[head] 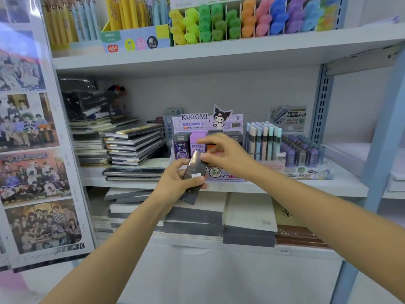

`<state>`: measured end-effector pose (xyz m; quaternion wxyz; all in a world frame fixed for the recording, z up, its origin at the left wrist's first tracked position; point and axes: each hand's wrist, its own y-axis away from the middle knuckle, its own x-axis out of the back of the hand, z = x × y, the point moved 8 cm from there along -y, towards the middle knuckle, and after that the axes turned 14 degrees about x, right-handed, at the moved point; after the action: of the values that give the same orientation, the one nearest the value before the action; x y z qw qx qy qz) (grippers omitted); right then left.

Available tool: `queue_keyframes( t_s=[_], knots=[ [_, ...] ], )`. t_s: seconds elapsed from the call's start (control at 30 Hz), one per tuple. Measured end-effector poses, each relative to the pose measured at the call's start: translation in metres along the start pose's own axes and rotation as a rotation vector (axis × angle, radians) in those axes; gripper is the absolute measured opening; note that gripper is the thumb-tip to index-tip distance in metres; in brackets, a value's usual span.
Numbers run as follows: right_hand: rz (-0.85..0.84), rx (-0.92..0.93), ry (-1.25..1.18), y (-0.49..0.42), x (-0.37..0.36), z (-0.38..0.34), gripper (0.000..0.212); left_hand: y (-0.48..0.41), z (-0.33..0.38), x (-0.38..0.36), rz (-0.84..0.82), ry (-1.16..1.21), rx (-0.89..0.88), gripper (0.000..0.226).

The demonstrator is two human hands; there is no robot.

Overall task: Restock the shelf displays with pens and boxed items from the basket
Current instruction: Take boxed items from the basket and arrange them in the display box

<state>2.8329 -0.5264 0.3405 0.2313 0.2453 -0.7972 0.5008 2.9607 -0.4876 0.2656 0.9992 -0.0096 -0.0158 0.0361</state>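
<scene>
My left hand [175, 183] grips 1 dark box [195, 170], tilted, above the shelf's [328, 185] front edge, my right hand [223, 154] pinching its top, the display [197, 119] behind partly hidden, notebooks [133, 143] left, 2 pen trays [263, 141] right.

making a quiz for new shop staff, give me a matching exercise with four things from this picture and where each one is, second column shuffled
Things
1. dark box
2. Kuromi display
3. notebooks
4. yellow pens

Places
a. top shelf
b. middle shelf, left part
c. held in the left hand
d. middle shelf, centre

Pairs: 1-c, 2-d, 3-b, 4-a
</scene>
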Motion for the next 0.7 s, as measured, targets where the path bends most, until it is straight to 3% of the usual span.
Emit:
queue_keyframes(
  t_s=[0.1, 0.23, 0.3, 0.43, 0.57, 0.63, 0.7],
  knots=[
    [0.123, -0.121, -0.146, 0.013, 0.006, 0.012, 0.03, 0.003, 0.001, -0.004, -0.006, -0.025, 0.04, 0.046],
    [0.254, -0.183, -0.172, 0.028, 0.025, 0.02, 0.028, 0.01, -0.002, 0.004, 0.074, 0.006, 0.09, 0.025],
    [0.21, -0.151, -0.114, 0.033, 0.028, 0.016, 0.025, 0.013, 0.0, 0.006, 0.11, 0.049, 0.099, 0.022],
    [-0.068, -0.049, 0.101, 0.044, 0.015, 0.003, 0.035, 0.017, 0.01, -0.001, 0.114, 0.191, 0.106, 0.015],
    [0.04, -0.065, 0.115, 0.055, 0.025, 0.006, 0.023, 0.016, 0.018, -0.014, 0.086, 0.31, 0.128, 0.04],
    [0.122, -0.103, -0.014, 0.058, 0.03, 0.008, 0.02, 0.018, 0.023, -0.02, 0.079, 0.248, 0.078, 0.038],
    [0.139, -0.122, -0.147, 0.062, 0.029, 0.009, 0.017, 0.021, 0.026, -0.025, 0.109, 0.005, -0.034, 0.024]
  ],
)
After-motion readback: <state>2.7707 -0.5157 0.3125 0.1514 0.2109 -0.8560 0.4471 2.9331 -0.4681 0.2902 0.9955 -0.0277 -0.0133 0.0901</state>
